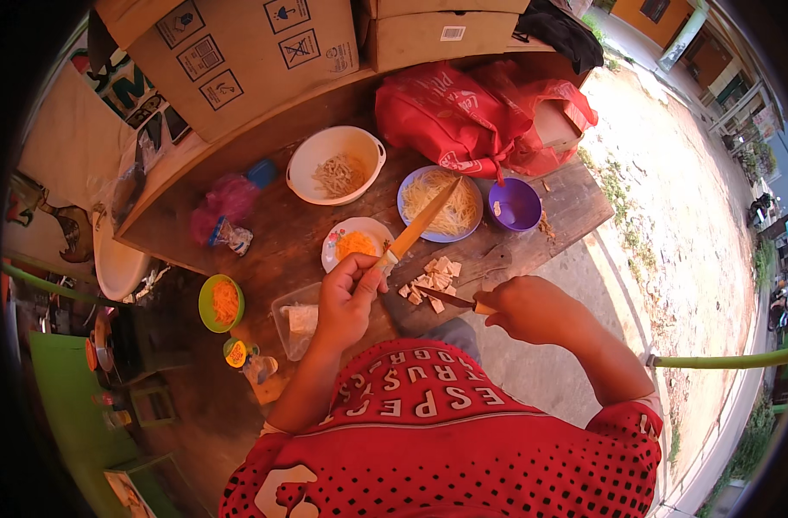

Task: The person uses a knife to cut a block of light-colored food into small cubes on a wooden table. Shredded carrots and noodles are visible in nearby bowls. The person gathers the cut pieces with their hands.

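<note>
My left hand [350,300] grips the pale end of a long pointed knife [425,220] with an orange-tan blade. The blade slants up to the right, and its tip overlaps the blue plate [403,210] of thin pale shreds [442,217]. In my right hand [533,311] is a smaller knife [447,297] with a light handle; its dark blade points left across a pile of diced pale food, possibly tempeh [441,275]. Beside my left wrist, a clear plastic container [281,327] holds a pale block [302,319]. A flowered white plate [332,243] bears orange shreds [355,245].
On the wooden table [264,220] stand a white basin [303,146] of pale strips, a purple bowl [520,210], and a green bowl [204,312] of orange shreds. A yellow-lidded jar [236,352] is at left. Behind are a red bag [445,116] and cardboard boxes [251,58].
</note>
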Available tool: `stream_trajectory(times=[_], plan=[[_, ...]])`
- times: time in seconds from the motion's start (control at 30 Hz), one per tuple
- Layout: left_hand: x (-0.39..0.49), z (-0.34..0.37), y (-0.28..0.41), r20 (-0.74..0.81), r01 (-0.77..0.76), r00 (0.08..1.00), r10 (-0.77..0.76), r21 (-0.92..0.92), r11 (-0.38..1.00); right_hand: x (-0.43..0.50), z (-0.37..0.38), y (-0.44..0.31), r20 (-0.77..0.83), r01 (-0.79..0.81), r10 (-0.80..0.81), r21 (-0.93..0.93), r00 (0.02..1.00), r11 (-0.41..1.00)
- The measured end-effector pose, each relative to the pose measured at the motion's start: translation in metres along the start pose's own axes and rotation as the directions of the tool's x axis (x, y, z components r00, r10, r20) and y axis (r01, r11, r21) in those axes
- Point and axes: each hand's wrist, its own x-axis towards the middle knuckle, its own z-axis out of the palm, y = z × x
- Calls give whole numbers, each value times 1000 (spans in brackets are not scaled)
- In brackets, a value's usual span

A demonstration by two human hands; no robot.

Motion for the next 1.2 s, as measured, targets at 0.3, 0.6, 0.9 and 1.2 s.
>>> stream_trajectory(times=[0.3, 0.6, 0.9, 1.2], plan=[[-4, -1, -6, 6, 33, 999, -33, -31, 999, -1, -41, -8, 274, -269, -2, 946, 962, 182], [-2, 6, -7, 0, -86, 996, 86, 84, 993, 21, -32, -16, -443, 13, 357, 642, 823, 766], [-3, 3, -4, 9, -35, 999, 35, 12, 999, 13, -25, 6, 36, -235, 367, 825, 929, 513], [2, 4, -7, -18, -25, 1000, 26, 47, 999, -3, -51, -19, 37, -40, 19, 746, 999, 665]])
